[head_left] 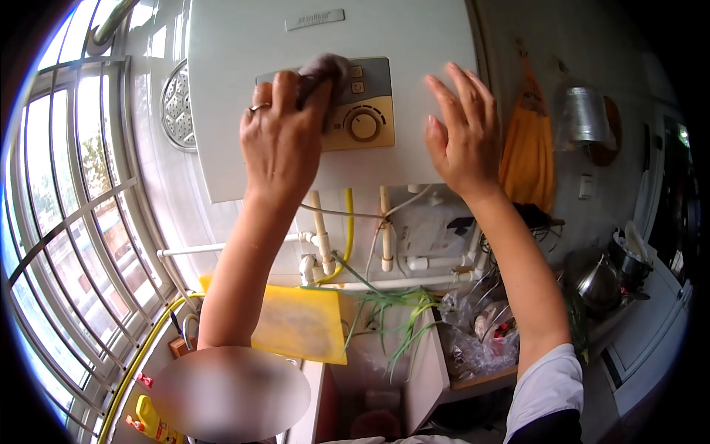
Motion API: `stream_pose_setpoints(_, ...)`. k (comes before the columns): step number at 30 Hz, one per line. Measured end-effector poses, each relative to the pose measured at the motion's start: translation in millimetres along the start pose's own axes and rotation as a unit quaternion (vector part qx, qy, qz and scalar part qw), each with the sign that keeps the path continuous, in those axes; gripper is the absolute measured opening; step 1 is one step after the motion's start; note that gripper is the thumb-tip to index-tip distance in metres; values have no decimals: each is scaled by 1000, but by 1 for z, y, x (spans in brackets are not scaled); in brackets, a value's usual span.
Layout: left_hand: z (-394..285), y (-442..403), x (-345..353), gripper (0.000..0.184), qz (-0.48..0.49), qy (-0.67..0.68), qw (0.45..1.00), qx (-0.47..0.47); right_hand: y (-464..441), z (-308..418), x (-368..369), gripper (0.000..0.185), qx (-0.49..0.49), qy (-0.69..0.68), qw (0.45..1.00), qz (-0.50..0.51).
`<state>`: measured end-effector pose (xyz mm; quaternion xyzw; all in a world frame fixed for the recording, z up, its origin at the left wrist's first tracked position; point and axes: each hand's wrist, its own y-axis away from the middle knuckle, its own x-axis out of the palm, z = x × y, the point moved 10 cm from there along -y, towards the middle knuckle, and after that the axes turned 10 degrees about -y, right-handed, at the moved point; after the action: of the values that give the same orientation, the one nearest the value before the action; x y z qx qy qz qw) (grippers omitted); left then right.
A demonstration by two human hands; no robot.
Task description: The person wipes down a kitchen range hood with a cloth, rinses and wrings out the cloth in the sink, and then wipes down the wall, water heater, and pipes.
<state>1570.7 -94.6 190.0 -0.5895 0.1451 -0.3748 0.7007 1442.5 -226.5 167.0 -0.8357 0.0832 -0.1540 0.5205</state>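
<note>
My left hand [285,137], with a ring on one finger, presses a bunched dark cloth [325,74] against the control panel [377,107] of a white wall-mounted heater [421,37]. The cloth covers the panel's upper left part. To the right of the cloth, small square buttons and a round knob [364,126] show. My right hand [466,133] is raised at the right side of the heater's front, fingers spread, holding nothing. Whether its fingertips touch the surface is unclear.
Pipes and a yellow hose [350,229] run below the heater. Lower down are a yellow board [296,322], green onions [399,303] and plastic bags [481,348]. A barred window [81,200] is at left; an orange cloth [529,148] hangs at right.
</note>
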Motion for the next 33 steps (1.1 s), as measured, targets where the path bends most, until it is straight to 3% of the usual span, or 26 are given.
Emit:
stream_pose_setpoints(6,-34,24,-18,30,0,89,994,59,0,-1,0,46,0,-5,1000,-4)
stream_pose_setpoints(10,-46,10,-12,28,37,55,997,30,0,0,-1,45,1,0,1000,-1)
stream_pose_setpoints(12,-48,-1,-15,25,6,65,998,19,0,0,0,44,1,4,1000,0)
stream_pose_setpoints(18,-102,28,-21,30,21,26,995,97,2,-2,2,45,3,14,1000,0)
stream_pose_setpoints(21,-100,33,-24,32,26,66,995,74,2,-1,0,46,5,14,1000,1)
stream_pose_setpoints(26,-81,20,-10,35,75,158,983,-61,1,-1,0,46,8,6,1000,7)
stream_pose_setpoints(33,-87,19,-9,39,67,140,981,-118,3,-1,1,47,9,1,1000,4)
